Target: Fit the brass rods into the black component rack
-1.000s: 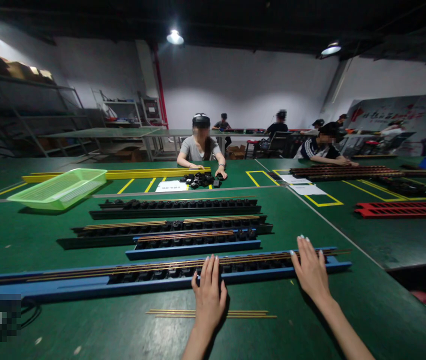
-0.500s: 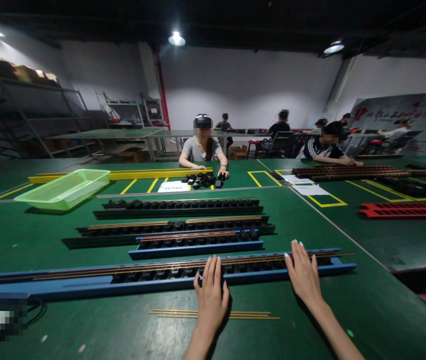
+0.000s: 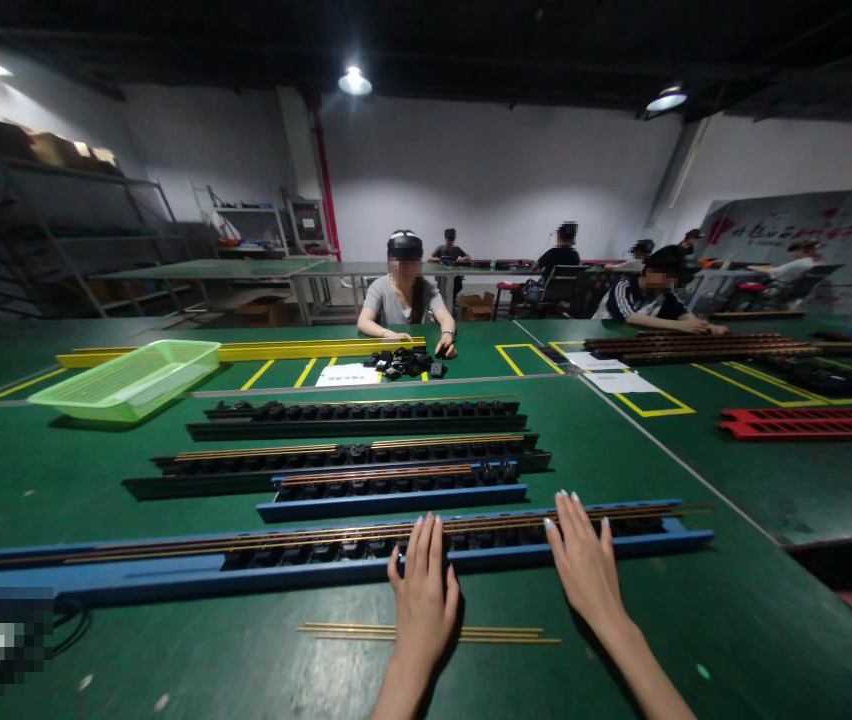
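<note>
Blue, long and straight-sided, the open-topped channel (image 3: pixel 133 578) ran left to right across the green surface (image 3: pixel 246 680), carrying thin brass-coloured rods (image 3: pixel 283 541) lengthwise above a row of black blocks (image 3: pixel 351 549). Both grips reached in from the channel's near side, crossing its axis: the left hand (image 3: pixel 422 595) midway along, the right hand (image 3: pixel 587 570) nearer its right end. Fingers were extended, thumbs apart, directly over the rods; whether they pressed could not be told. Against the earlier frame, the right hand had shifted left along the channel, while the left had hardly moved.
</note>
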The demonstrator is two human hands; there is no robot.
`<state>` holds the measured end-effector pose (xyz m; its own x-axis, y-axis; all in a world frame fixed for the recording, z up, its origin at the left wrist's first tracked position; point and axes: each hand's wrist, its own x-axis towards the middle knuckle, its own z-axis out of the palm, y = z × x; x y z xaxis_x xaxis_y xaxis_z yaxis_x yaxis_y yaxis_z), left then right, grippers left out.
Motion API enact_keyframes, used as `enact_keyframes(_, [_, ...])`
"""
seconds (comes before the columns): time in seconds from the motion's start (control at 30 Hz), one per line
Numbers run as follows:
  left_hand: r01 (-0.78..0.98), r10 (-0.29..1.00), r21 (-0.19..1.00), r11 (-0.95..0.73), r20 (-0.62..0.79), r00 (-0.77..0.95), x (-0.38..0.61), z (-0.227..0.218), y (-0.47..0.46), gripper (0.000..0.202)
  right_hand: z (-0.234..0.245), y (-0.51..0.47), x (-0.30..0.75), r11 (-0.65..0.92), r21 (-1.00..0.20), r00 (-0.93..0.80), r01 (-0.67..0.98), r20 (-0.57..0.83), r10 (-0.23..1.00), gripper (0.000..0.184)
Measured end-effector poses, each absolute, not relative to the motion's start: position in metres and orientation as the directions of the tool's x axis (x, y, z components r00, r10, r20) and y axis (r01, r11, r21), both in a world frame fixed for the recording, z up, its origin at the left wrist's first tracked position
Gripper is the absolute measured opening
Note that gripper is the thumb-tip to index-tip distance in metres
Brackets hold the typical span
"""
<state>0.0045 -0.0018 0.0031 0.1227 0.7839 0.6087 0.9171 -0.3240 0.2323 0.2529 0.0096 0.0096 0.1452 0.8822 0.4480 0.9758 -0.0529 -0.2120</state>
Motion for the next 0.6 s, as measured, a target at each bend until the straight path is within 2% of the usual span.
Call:
enact_keyframes(0.2, [0.912, 0.781, 0.243, -0.330, 0.612, 0.119, 0.005, 0.003, -0.002, 0.065, 0.007, -0.002, 0.222, 0.111, -0.152, -0.032, 0.982, 0.448, 0.893, 0.062])
enact_keyframes(0.5, [0.913, 0.784, 0.242, -0.329, 0.609, 0.121, 0.005, 0.003, -0.002, 0.065, 0.013, -0.002, 0.212, 0.092, -0.122, -0.021, 0.988, 0.492, 0.870, 0.064])
enact_keyframes(0.6, [0.914, 0.785, 0.238, -0.329, 0.606, 0.124, 0.004, 0.002, -0.002, 0.065, 0.017, -0.005, 0.203, 0.163, -0.078, -0.104, 0.984, 0.491, 0.865, 0.065])
